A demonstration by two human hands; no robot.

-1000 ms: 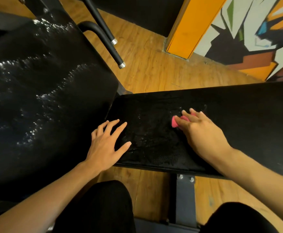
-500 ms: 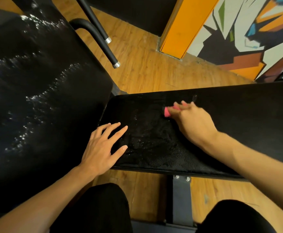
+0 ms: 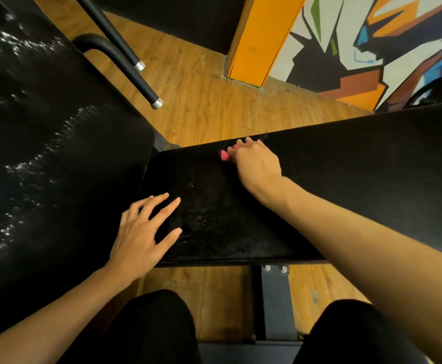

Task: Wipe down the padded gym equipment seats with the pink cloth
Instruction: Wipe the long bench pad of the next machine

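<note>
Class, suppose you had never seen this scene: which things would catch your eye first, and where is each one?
The bright pink cloth stands out most, bunched under the right hand at the far edge of the black bench pad. Next comes the left hand, spread flat at the pad's near left corner. Then the wet glints on the big black seat at left, and the colourful mural at top right.

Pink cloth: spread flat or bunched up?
Bunched: only a small wad of the pink cloth shows from the right hand on the seat pad.
</note>
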